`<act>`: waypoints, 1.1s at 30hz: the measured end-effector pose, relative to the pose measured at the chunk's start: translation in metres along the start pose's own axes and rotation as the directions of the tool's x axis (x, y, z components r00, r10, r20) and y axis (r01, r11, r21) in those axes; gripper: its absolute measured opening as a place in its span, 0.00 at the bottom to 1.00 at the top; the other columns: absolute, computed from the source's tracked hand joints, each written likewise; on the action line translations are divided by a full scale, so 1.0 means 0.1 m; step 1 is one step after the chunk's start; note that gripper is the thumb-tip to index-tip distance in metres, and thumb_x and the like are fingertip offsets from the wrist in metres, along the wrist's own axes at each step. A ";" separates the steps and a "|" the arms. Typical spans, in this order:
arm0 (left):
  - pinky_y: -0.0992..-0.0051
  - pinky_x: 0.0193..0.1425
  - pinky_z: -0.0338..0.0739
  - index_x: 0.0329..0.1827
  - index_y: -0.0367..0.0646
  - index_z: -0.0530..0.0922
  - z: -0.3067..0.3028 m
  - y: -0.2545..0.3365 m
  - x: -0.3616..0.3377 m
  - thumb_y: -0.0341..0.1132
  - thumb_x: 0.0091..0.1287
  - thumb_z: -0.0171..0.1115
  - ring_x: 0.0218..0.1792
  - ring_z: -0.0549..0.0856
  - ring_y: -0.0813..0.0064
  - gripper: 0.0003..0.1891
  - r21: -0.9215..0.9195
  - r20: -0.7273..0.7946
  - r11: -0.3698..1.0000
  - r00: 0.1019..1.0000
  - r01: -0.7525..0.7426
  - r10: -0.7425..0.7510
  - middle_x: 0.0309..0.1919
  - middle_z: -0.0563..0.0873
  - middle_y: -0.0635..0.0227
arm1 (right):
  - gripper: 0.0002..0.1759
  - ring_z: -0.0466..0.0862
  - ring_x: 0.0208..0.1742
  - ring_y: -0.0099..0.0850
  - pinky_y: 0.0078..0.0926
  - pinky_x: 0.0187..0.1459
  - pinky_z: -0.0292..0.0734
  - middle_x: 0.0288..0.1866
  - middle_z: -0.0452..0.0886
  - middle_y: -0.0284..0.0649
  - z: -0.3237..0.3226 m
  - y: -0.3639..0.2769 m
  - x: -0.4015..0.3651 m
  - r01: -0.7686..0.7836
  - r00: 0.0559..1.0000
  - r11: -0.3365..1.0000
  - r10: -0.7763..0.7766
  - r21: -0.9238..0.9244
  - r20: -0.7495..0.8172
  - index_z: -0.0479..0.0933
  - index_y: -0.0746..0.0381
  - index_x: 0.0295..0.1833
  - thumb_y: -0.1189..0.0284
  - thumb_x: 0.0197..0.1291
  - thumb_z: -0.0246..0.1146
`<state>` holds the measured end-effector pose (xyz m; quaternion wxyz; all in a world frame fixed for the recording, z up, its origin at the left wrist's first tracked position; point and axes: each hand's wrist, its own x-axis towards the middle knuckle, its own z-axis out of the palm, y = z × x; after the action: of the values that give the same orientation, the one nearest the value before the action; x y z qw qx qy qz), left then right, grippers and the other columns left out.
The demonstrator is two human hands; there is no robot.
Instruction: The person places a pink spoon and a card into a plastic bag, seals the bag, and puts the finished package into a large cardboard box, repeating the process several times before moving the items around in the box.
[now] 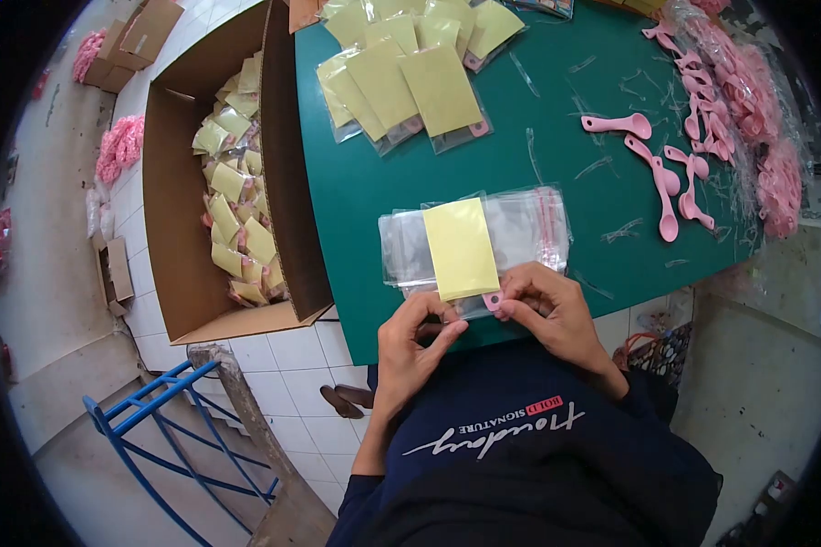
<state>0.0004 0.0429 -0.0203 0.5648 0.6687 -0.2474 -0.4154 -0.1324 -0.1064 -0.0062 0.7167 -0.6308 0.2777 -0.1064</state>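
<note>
A yellow card (462,246) in a clear plastic bag (472,308) lies across a stack of clear plastic bags (524,228) near the table's front edge. My left hand (410,342) pinches the lower left corner of the bag between thumb and fingers. At its lower right corner, my right hand (552,310) has thumb and fingertips closed at the bag edge. Just beside those fingertips shows the pink handle end of a spoon (493,299), with a hole in it. The rest of that spoon is hidden under the card.
Bagged yellow cards (438,91) are piled at the back of the green table (356,196). Loose pink spoons (666,187) and plastic scraps lie at right, beside bundled pink spoons (743,91). A cardboard box (278,164) of packed bags stands left; a blue metal frame (146,406) is lower left.
</note>
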 end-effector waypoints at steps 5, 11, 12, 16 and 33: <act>0.82 0.38 0.80 0.34 0.34 0.76 0.02 -0.02 0.01 0.23 0.59 0.65 0.36 0.80 0.82 0.05 -0.006 -0.029 1.000 1.000 0.002 -0.002 0.35 0.79 0.68 | 0.06 0.82 0.33 0.21 0.17 0.35 0.79 0.32 0.80 0.39 0.06 0.01 0.02 -0.087 0.990 0.994 0.094 0.072 -0.107 0.72 0.70 0.38 0.80 0.60 0.61; 0.85 0.31 0.77 0.40 0.34 0.73 0.13 -0.03 -0.01 0.22 0.62 0.62 0.35 0.80 0.84 0.07 -0.204 -0.148 0.976 0.983 0.073 -0.105 0.36 0.79 0.68 | 0.05 0.83 0.32 0.22 0.16 0.33 0.79 0.33 0.80 0.40 0.08 0.02 0.01 -0.075 0.981 0.996 0.083 0.054 -0.176 0.71 0.70 0.39 0.81 0.60 0.60; 0.85 0.30 0.76 0.40 0.34 0.73 0.14 -0.05 -0.02 0.22 0.63 0.61 0.34 0.79 0.84 0.07 -0.223 -0.171 0.973 0.980 0.058 -0.098 0.36 0.79 0.68 | 0.05 0.83 0.32 0.22 0.16 0.33 0.79 0.33 0.80 0.40 0.08 0.05 0.00 -0.057 0.983 0.997 0.063 0.042 -0.171 0.71 0.70 0.40 0.82 0.60 0.60; 0.86 0.25 0.73 0.44 0.35 0.74 0.10 -0.13 -0.05 0.22 0.62 0.61 0.32 0.78 0.86 0.08 -0.237 -0.135 0.971 0.990 0.002 -0.035 0.35 0.78 0.68 | 0.10 0.82 0.31 0.22 0.16 0.32 0.79 0.32 0.80 0.41 0.10 0.06 0.01 -0.022 0.987 0.999 0.028 0.045 -0.159 0.74 0.70 0.47 0.82 0.59 0.60; 0.65 0.56 0.73 0.50 0.40 0.76 -0.06 0.66 1.23 0.33 0.56 0.68 0.51 0.79 0.56 0.19 0.622 0.267 0.566 0.826 -0.541 0.496 0.51 0.78 0.57 | 0.18 0.74 0.49 0.38 0.35 0.51 0.69 0.45 0.77 0.39 -1.61 -0.38 1.17 0.263 0.871 0.085 -0.450 -0.961 0.199 0.76 0.59 0.50 0.80 0.52 0.58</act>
<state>0.0801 -0.0680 0.0093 0.3717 0.7103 -0.5827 -0.1332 -0.1148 -0.3080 -0.0088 0.0806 -0.9743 0.1703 -0.1238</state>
